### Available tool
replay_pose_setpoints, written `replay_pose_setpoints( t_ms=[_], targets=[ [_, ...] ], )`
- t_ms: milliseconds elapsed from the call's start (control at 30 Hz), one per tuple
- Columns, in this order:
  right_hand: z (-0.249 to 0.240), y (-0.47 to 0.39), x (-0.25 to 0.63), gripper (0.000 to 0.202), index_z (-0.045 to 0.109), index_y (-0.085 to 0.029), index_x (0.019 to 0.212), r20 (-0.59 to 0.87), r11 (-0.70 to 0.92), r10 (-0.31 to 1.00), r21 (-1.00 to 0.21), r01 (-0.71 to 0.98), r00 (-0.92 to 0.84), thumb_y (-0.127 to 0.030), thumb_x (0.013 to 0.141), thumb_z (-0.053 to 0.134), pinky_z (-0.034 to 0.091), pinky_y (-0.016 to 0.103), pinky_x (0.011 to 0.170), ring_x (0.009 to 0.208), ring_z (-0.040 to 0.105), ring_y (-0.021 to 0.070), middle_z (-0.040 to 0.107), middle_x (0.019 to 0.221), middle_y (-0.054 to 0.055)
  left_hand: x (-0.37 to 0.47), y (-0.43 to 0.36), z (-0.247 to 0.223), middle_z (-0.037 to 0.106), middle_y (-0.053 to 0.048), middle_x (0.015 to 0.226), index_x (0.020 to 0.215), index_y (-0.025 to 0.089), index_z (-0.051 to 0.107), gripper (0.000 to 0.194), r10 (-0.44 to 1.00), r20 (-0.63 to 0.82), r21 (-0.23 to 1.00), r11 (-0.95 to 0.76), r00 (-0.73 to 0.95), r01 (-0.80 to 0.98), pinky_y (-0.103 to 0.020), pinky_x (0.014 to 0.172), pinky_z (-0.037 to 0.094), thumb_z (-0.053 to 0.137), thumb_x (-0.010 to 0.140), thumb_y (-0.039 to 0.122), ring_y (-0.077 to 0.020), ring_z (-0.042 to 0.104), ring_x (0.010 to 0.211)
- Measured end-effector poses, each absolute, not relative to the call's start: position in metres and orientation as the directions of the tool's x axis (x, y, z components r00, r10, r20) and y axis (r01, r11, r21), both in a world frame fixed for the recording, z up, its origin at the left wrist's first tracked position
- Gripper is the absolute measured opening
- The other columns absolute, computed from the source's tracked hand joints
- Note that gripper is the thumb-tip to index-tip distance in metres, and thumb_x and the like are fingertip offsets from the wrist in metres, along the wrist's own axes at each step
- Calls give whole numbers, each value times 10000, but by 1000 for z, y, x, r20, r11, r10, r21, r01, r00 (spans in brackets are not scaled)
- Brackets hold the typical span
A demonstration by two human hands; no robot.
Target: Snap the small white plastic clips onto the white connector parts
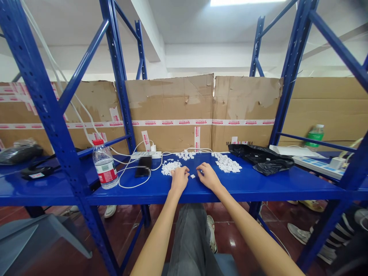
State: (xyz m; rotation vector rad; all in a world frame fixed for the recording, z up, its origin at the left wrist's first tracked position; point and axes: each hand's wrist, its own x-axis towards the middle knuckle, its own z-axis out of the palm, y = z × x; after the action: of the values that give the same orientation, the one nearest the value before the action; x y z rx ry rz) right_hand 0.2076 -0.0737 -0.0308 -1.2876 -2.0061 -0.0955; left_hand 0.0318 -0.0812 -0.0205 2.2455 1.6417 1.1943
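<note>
My left hand (180, 178) is over the blue shelf top, beside a pile of tiny white pieces (170, 168). Its fingers are bent and drawn together; what they hold, if anything, is too small to make out. Facing it, my right hand (208, 176) has curled fingers with the thumb near the index finger, and anything between them is too small to name. A few loose white pieces (192, 176) lie between the two hands. To the right is a larger pile of white pieces (228, 163), and a smaller white heap (186, 154) sits behind, near the cardboard.
A bottle with a red cap (105, 168), a dark phone-like slab (143, 166) and white cables lie left, by a power strip (146, 155). A black plastic bag (263, 159) rests at right. Blue uprights (50, 96) flank the shelf; cardboard (172, 103) walls its back.
</note>
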Motion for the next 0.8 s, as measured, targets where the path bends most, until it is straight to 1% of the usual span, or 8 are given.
replay_pose_setpoints(
  t_ms=[100,167,333,433,533,667,800],
  targets=[
    [-31,-75,205,140,716,-165,1048,606,604,720,-306,736,-339,-135,926,654,532,337,905,999,643,186,685,1084,59,30,-76,-24,734,-32,912,945,148,702,88,844,526,570,-441,103,694,-455,992,463,647,903,93,-216,680,962],
    [-32,-74,205,162,734,-165,1042,599,641,705,-311,702,-379,-111,908,661,526,320,890,959,644,180,698,1052,60,29,-73,-26,729,-25,902,942,139,696,60,843,528,611,-463,105,643,-413,945,512,643,923,118,-188,690,916],
    [-32,-71,206,64,726,-153,953,586,683,688,-323,656,-428,-164,934,665,515,377,883,917,642,187,702,960,35,28,-68,-29,722,-26,888,942,125,690,43,837,534,686,-512,121,517,-372,871,567,659,936,155,-168,698,874],
    [-31,-73,206,62,735,-168,923,586,685,689,-336,646,-426,-219,920,700,506,359,855,896,634,197,700,929,45,29,-66,-29,715,-16,859,937,123,688,29,836,532,715,-530,137,455,-361,845,578,672,926,145,-160,699,844],
    [-30,-75,205,130,748,-187,962,585,681,696,-353,642,-416,-292,885,750,501,336,801,878,626,212,696,918,57,29,-66,-30,706,-6,826,908,125,687,21,837,533,742,-533,125,407,-351,821,581,697,904,143,-157,695,815],
    [-30,-76,205,179,760,-200,994,573,686,699,-364,630,-429,-337,879,759,498,332,802,869,622,212,692,924,55,27,-65,-31,702,-1,797,892,128,689,54,842,535,778,-524,72,347,-346,802,584,723,885,170,-156,693,784],
    [-29,-77,206,268,751,-243,1156,555,704,690,-368,607,-464,-354,914,722,499,329,835,919,620,210,684,1011,57,24,-61,-32,705,-8,816,893,122,681,104,852,524,813,-500,0,297,-361,823,586,722,900,217,-161,701,805]
  ],
)
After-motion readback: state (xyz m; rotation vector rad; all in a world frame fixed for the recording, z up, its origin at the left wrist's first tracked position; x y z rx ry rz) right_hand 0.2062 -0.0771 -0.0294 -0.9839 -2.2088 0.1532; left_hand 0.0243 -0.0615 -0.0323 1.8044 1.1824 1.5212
